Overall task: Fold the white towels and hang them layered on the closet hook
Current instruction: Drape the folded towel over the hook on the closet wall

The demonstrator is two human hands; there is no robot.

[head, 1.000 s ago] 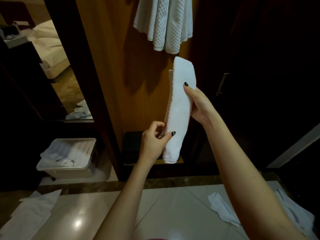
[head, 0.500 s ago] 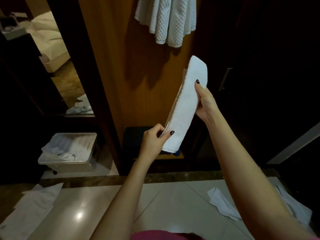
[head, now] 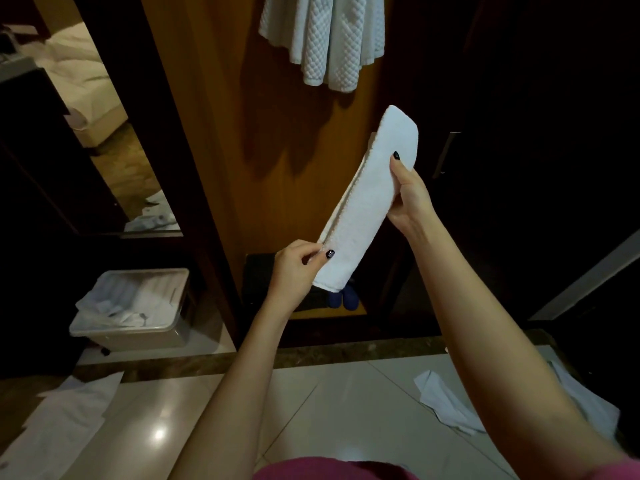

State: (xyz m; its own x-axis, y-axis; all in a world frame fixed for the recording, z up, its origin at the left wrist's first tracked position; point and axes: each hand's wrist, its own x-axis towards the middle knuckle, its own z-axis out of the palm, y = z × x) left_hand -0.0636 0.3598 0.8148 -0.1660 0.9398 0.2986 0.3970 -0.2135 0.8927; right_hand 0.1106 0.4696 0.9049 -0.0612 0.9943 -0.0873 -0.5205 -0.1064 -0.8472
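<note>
Folded towel (head: 367, 206), a long white strip, is held up in the air before the closet, slanting from lower left to upper right, and both hands have hold of it.

Nearest the camera, a pink garment (head: 332, 471) fills the bottom edge, and two bare forearms reach forward from it over the pale tiled floor (head: 329, 393). Loose white cloths lie on those tiles: one sheet (head: 59, 420) at the left and a crumpled piece (head: 446, 400) at the right.

Further out, the left hand (head: 294, 271) pinches the lower left edge of the folded towel, its fingers (head: 311, 249) curled against the layered edge and the thumb pressed on the front. The right hand (head: 410, 199) grips the upper part from the right side, thumb laid on the front face; its fingers go behind the cloth and are hidden.

Left of the arms, a plastic bin (head: 138, 306) on the floor holds more white linen. Behind the towel's lower end, a pair of blue slippers (head: 343, 297) sits on a low shelf inside the closet.

Beyond stands the wooden panel (head: 214, 133). Quilted white hanging towels (head: 325, 39) drape against it above the held strip, apart from it, their top cut off by the frame. A metal handle (head: 446, 154) shows on the dark door at the right. Farthest off, at the upper left, a bed (head: 83, 84) with white bedding is seen.
</note>
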